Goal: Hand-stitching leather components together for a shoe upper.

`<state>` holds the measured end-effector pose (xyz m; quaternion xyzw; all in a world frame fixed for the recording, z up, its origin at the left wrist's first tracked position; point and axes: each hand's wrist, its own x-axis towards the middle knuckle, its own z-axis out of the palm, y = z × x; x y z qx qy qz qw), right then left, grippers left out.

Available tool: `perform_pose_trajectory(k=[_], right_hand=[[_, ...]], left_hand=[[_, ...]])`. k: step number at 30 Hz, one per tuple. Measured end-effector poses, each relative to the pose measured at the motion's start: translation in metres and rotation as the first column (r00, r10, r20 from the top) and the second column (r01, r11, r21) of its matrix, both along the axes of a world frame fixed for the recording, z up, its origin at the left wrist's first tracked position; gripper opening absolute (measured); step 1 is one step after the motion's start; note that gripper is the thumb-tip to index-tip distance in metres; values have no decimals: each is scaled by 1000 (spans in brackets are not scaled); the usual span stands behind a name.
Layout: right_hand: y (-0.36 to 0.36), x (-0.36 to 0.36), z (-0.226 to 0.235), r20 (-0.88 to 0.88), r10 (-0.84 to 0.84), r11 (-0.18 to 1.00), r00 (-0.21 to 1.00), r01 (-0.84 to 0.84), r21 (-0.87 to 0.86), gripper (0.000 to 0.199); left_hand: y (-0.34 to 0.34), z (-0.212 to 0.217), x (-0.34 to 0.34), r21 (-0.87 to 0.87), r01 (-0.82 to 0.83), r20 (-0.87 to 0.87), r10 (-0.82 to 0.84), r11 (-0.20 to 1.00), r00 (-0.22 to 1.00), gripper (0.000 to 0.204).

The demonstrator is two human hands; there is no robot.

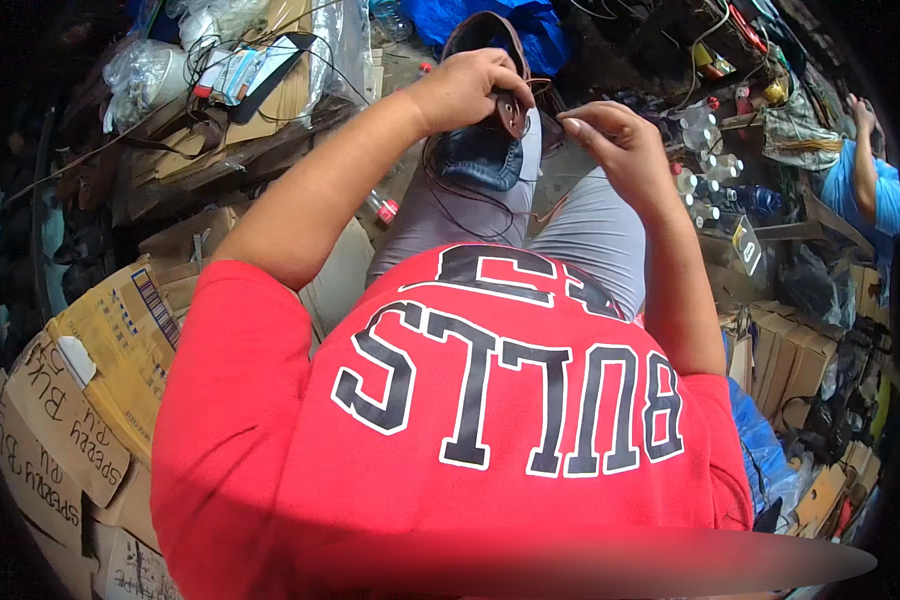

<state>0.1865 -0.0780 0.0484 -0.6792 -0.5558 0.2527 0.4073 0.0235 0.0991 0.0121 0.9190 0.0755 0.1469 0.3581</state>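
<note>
From the head view, I see the shoe [478,165] at the knee end of the left thigh [420,225], its dark blue front toward the body and its brown-lined opening beyond. The left hand [470,88] grasps a brown leather piece [511,118] over the shoe. The right hand [618,142], beyond the thigh's inner edge, has thumb and forefinger brought together; I cannot tell whether anything is pinched between them.

A thin brown cord [545,213] hangs slack in the gap between the legs, and a dark strand [470,203] loops over the thigh. My worry is a snag: a pull on either line could catch those loops or knot them. The shoe could also tip off the inner edge of the thigh, since I see only the left hand steadying it.

The left hand covers much of the shoe's middle, so I can't follow where the lines enter the leather. The sole is out of sight, and the dark material behind the right fingertips is too murky for me to name.
</note>
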Motion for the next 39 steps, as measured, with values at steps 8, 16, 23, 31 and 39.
perform_pose_trajectory(k=[8, 16, 23, 31, 39], right_hand=[[24, -17, -11, 408, 165, 986, 898, -165, -35, 14], [28, -22, -23, 640, 178, 978, 748, -207, -31, 7], [6, -9, -16, 657, 270, 963, 704, -205, -177, 10], [19, -32, -11, 739, 309, 949, 599, -145, -279, 21], [-66, 45, -16, 616, 300, 867, 729, 61, -495, 8]], left_hand=[[10, 2, 0, -621, -22, -245, -167, 784, 955, 37], [-6, -12, -6, -135, -105, 66, 115, 985, 991, 73], [-9, -14, -5, -252, -244, -4, 251, 936, 968, 75], [-11, -26, 2, -170, -180, 32, 188, 969, 982, 42], [12, -33, -21, -408, -154, -50, 146, 900, 988, 30]])
